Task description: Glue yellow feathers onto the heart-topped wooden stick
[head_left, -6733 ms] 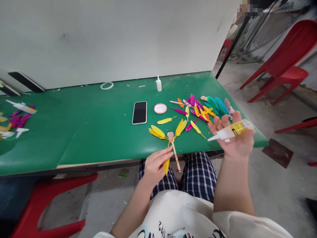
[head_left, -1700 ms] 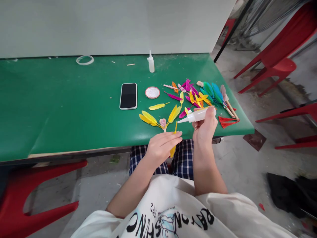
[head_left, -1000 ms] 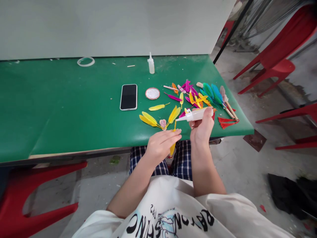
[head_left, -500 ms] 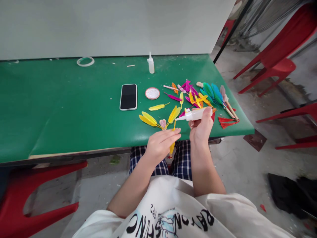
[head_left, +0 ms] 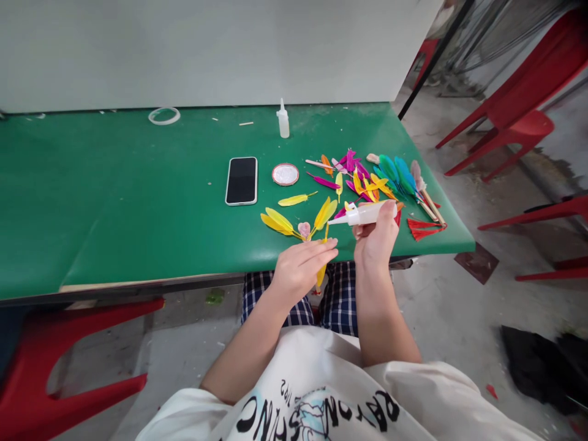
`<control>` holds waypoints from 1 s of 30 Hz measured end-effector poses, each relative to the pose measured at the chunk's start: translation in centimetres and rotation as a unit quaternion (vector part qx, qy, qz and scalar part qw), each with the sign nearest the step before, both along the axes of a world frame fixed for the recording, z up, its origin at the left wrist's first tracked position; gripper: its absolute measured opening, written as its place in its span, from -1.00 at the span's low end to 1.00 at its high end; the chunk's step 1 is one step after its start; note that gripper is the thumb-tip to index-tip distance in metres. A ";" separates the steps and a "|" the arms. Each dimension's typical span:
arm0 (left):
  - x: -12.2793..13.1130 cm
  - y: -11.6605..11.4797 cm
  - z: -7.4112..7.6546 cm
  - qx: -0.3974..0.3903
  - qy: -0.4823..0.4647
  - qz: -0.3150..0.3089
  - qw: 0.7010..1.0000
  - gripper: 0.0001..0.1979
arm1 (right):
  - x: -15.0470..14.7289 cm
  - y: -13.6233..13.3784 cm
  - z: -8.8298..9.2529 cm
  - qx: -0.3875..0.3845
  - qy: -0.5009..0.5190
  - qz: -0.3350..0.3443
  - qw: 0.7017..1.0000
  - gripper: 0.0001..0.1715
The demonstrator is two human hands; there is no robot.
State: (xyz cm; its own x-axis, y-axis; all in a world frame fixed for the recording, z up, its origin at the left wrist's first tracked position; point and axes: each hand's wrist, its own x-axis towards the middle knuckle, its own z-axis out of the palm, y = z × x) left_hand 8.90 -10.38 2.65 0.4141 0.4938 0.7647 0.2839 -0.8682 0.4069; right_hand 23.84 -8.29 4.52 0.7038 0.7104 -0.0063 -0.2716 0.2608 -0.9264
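Observation:
My right hand [head_left: 377,242] is wrapped round a white glue bottle [head_left: 367,214], its narrow nozzle pointing left. The nozzle tip is at the upper end of a yellow feather [head_left: 321,278], which my left hand [head_left: 301,264] pinches near the table's front edge; its fingers lie together and hide part of the feather. Just beyond the left hand sits a small pinkish heart-shaped piece [head_left: 304,229], with yellow feathers fanning out on its left [head_left: 279,221] and right [head_left: 325,212]. Another yellow feather [head_left: 296,199] lies flat farther back.
On the green table [head_left: 138,202] are a phone [head_left: 241,180], a round white dish [head_left: 285,174], a second bottle [head_left: 283,122] and a tape ring [head_left: 164,116]. Loose coloured feathers [head_left: 351,162] and feathered sticks with red tassels [head_left: 425,228] lie to the right. Red chairs [head_left: 519,131] stand nearby.
The whole view has shifted slightly to the right. Both hands, the glue bottle and the held feather keep nearly the same pose relative to one another.

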 end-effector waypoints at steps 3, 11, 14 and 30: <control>0.0 0.0 0.0 0.000 -0.002 0.001 1.000 -0.70 | 0.0 0.0 0.0 0.004 0.007 -0.003 1.000 -0.48; 0.0 0.0 0.1 0.000 -0.001 0.002 1.000 -0.70 | -0.1 0.1 0.2 -0.003 0.015 -0.009 1.000 -0.48; 0.0 0.0 0.1 0.000 -0.003 -0.002 1.000 -0.70 | -0.1 0.0 0.3 -0.003 0.014 -0.007 1.000 -0.48; -0.1 -0.1 0.1 -0.003 -0.005 -0.008 1.000 -0.68 | -0.1 -0.1 0.6 0.006 0.035 0.001 0.999 -0.52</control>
